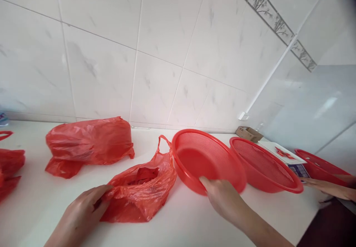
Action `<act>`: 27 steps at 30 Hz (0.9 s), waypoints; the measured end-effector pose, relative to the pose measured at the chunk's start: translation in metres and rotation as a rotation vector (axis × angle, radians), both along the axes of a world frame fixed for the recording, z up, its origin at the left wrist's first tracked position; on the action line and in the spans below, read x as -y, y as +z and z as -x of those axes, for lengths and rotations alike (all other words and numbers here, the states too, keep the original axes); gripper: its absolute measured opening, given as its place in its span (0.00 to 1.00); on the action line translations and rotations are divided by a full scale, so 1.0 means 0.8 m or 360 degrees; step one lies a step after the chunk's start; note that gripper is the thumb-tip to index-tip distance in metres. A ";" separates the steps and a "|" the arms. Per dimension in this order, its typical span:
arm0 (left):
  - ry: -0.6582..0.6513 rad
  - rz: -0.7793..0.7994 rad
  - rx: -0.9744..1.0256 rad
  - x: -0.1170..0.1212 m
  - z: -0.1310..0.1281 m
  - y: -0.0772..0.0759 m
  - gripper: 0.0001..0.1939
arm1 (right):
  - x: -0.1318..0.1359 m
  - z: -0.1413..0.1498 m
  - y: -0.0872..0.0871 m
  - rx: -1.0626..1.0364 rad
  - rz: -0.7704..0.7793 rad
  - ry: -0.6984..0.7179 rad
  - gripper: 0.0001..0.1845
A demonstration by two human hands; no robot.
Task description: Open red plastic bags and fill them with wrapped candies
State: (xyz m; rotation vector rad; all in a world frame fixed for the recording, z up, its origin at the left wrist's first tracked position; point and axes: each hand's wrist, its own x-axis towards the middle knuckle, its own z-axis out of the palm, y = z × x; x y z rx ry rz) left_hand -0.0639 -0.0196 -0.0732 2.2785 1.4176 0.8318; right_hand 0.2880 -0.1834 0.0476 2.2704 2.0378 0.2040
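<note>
My left hand (88, 206) pinches the near left edge of a red plastic bag (155, 191), which lies partly open on the white table. Folded red material (144, 175) shows inside its mouth; I cannot make out what it is. With its thumb over the near rim, my right hand (222, 195) grips a red plastic basket (194, 161) with mesh sides. That basket is tilted and appears bare inside. Its left side touches the bag's handle loop. The fingers of my right hand are hidden beneath the rim.
A wrapped red bag (91, 141) lies by the tiled wall, and another red bag (9, 169) is at far left. Right of my basket stands a second red basket (267, 165), then a small carton (248, 134) and a third basket (319, 165). Another person's hand (328, 187) reaches in there.
</note>
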 end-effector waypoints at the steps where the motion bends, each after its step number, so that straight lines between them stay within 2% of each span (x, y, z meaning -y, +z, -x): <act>1: 0.0009 0.0008 -0.0007 -0.002 0.000 0.000 0.13 | -0.020 -0.011 0.001 0.0045 -0.0036 0.0002 0.16; 5: 0.0032 0.0028 -0.0016 -0.006 -0.002 0.003 0.12 | -0.079 -0.068 0.000 0.0122 -0.0214 -0.0136 0.15; 7: 0.0025 0.0011 0.0002 -0.008 -0.003 0.002 0.12 | -0.090 -0.094 0.000 0.0150 -0.0334 -0.0222 0.17; 9: 0.0030 -0.0023 0.0031 -0.009 -0.003 -0.001 0.12 | -0.087 -0.118 0.002 0.0174 -0.0470 -0.0323 0.25; 11: 0.0040 -0.0057 0.0047 -0.010 -0.003 -0.006 0.12 | -0.072 -0.143 0.003 0.0205 -0.0608 -0.0490 0.29; 13: 0.0048 -0.0067 0.0025 -0.010 -0.002 -0.008 0.12 | -0.047 -0.171 0.003 0.0237 -0.0696 -0.0701 0.27; 15: 0.0045 -0.0048 -0.0023 -0.008 -0.003 -0.005 0.13 | -0.017 -0.201 0.000 0.0248 -0.0693 -0.0879 0.27; 18: 0.0048 0.0017 -0.0081 -0.004 -0.007 0.006 0.14 | 0.030 -0.242 -0.009 0.0204 -0.0564 -0.1035 0.29; 22: 0.0034 0.0098 -0.0118 0.000 -0.011 0.016 0.14 | 0.080 -0.266 -0.024 0.0156 -0.0403 -0.1001 0.17; 25: 0.0018 0.0106 -0.0098 -0.001 -0.011 0.012 0.13 | 0.103 -0.256 -0.026 0.0211 -0.0442 -0.0915 0.17; 27: 0.0016 0.0096 -0.0070 -0.002 -0.010 0.008 0.12 | 0.114 -0.239 -0.019 0.0349 -0.0554 -0.0784 0.17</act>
